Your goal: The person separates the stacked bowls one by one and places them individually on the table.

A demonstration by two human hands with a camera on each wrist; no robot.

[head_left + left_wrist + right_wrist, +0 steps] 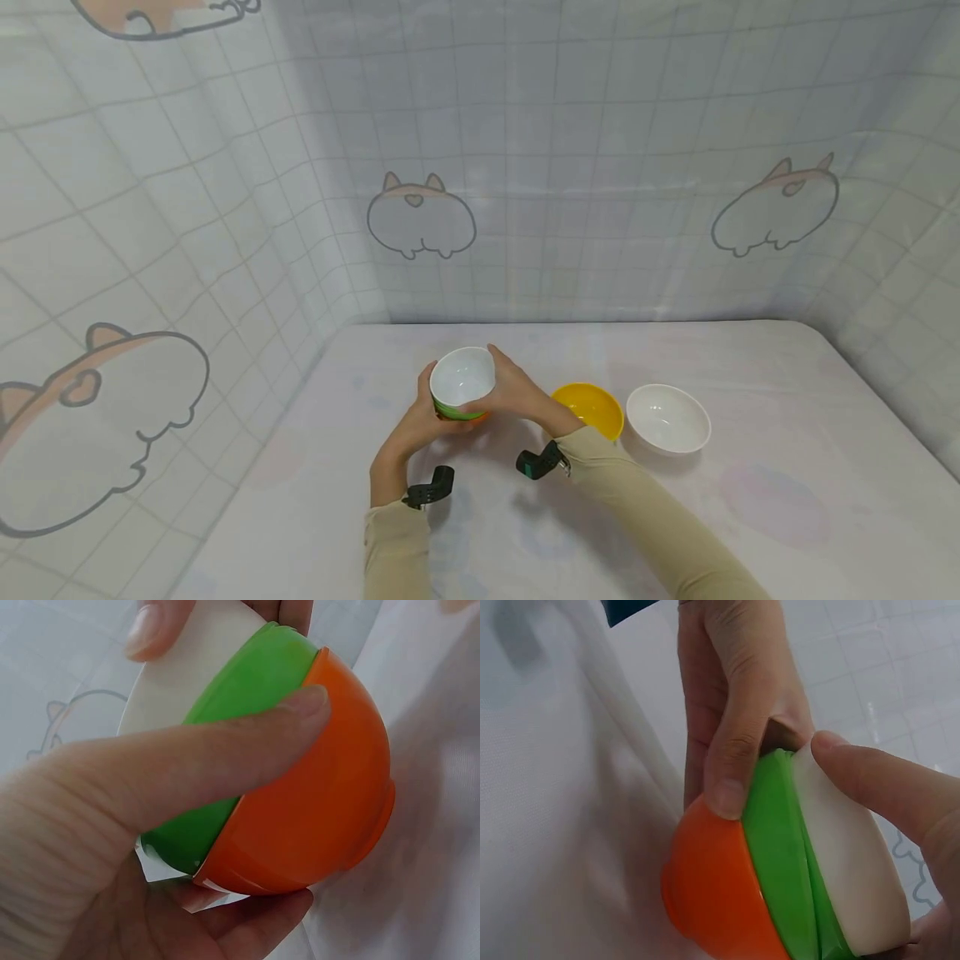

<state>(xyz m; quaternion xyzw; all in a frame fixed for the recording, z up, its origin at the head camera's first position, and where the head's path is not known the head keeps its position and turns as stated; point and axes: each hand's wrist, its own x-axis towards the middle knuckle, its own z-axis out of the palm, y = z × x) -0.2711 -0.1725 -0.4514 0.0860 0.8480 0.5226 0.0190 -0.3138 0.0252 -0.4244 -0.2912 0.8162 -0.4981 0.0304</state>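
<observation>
A nested stack of bowls is held between both hands at the left of the table in the head view. On top sits a white bowl (462,377), inside a green bowl (776,847), which sits inside an orange bowl (322,802). My left hand (420,423) grips the stack from the left, its thumb across the green and orange walls. From the right, my right hand (517,392) holds the white bowl, its thumb pressed on the outer wall. Tilted in both wrist views, the stack hides part of the fingers behind it.
Right of the hands stands a yellow bowl (592,408), partly covered by the right forearm. Another white bowl (667,419) is close beside it. The table (780,467) carries a pale cloth, and gridded curtains (600,208) with printed animals hang behind and at the sides.
</observation>
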